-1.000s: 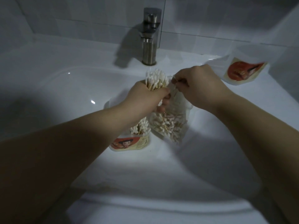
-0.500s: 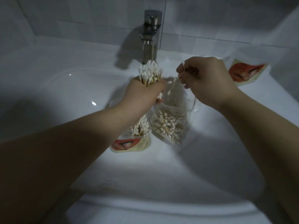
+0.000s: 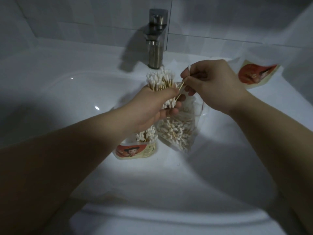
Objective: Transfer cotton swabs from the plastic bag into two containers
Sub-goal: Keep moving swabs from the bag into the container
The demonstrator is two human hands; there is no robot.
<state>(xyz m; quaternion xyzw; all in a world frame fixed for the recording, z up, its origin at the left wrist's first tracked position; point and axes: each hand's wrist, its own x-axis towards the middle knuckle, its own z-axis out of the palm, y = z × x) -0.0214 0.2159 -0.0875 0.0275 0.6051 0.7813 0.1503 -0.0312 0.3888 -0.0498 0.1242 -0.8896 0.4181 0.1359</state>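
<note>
White cotton tips on wooden sticks: my left hand (image 3: 152, 106) is fisted round a thick bundle of swabs (image 3: 160, 78), tips fanning toward 12 o'clock, just below the faucet (image 3: 156, 39). My right hand (image 3: 215, 83) sits at 3 o'clock of that bundle, thumb and fingers pinching a single swab (image 3: 182, 86). Its stick slants down toward 7 o'clock and meets my left-hand fingers. Can't tell if more than one stick is in that pinch.

Plastic bag (image 3: 177, 131) sits at 6 o'clock of the bundle, just under both hands. It's clear, with loose swabs heaped in its lower part.

Near container (image 3: 135, 150) is at 9 o'clock of the bag, just beside it, red cartoon label facing me. Swabs stand upright in it, partly hidden by my left wrist.

Far container (image 3: 255, 77) is at 2 o'clock of the frame, well apart from the bag, red label showing. Contents not readable.

Everything rests on the white sink (image 3: 71, 99), basin at 9 o'clock. Light is dim.
</note>
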